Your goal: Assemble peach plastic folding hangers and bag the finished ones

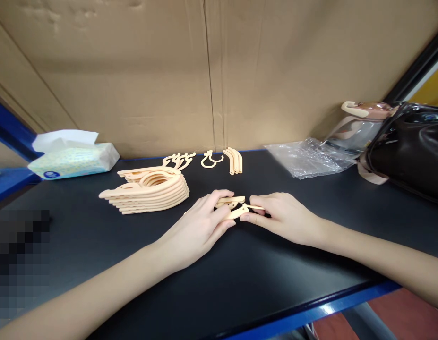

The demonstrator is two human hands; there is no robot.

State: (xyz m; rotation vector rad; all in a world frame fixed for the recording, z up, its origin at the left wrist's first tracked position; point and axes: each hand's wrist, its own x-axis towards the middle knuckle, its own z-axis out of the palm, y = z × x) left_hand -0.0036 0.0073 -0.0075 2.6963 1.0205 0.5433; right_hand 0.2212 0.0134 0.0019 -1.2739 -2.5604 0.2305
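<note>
Starting far left: see tissue pack (77,163), white tissue standing out its top. Next find stack (151,198) of hanger parts; can't tell whether finished. Behind, note hooks (178,161), loose, seemingly not yet fitted. At centre, see left hand (204,217) curled over piece (239,213), held at table (240,288); beyond, bars (236,163), loose too. Find right hand (280,212) pinching thin strip (254,208) at piece's end; judge part-done. Farther right, note clear plastic (304,160), bottle (364,133), black bag (413,151); can't tell contents.
</note>
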